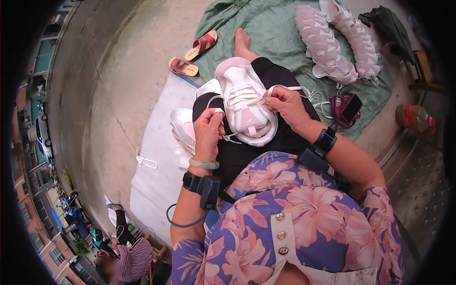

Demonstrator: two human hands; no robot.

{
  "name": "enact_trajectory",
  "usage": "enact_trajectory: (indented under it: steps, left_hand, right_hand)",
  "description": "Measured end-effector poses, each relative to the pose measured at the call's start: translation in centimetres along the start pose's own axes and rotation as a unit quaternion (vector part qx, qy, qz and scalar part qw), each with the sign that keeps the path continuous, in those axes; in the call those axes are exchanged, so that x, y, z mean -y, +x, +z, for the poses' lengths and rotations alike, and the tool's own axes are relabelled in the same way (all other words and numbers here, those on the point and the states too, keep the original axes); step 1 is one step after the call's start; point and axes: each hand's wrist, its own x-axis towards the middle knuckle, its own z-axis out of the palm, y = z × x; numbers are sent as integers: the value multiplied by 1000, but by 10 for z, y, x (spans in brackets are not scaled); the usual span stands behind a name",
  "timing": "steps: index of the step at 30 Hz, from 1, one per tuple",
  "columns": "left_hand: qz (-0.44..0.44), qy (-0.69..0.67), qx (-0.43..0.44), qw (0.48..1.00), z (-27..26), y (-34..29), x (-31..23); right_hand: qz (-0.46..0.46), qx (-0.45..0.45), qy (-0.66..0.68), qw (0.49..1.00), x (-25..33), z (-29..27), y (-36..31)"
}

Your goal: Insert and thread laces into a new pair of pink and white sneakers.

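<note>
A pink and white sneaker lies on my lap, its heel toward me and its toe pointing away. White shoelace crosses its tongue in several rows. My left hand, left of the shoe's collar, pinches one end of the lace between thumb and fingers. On the other side my right hand pinches the lace close to the upper eyelets, and the loose lace trails off to the right. More white and pink shoe parts rest beside my left thigh, partly hidden by my hand.
Two stacks of pink-white shoe uppers lie on a green cloth. Red slippers stand at the far left of it. A purple pouch with a phone and a jar are at right. Another person sits at lower left.
</note>
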Motion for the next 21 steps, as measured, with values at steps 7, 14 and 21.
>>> enact_trajectory:
  steps: [7, 14, 21]
  left_hand:
    - [36, -100, -5, 994, 2, -8, 9]
    - [215, -40, -143, 965, -34, -8, -36]
    - [120, -116, -141, 976, -70, -9, -29]
  right_hand:
    - [-33, -2, -52, 998, -7, 0, 2]
    - [-35, 1, -107, 994, -5, -1, 3]
    - [-255, -12, -348, 902, -6, 2, 3]
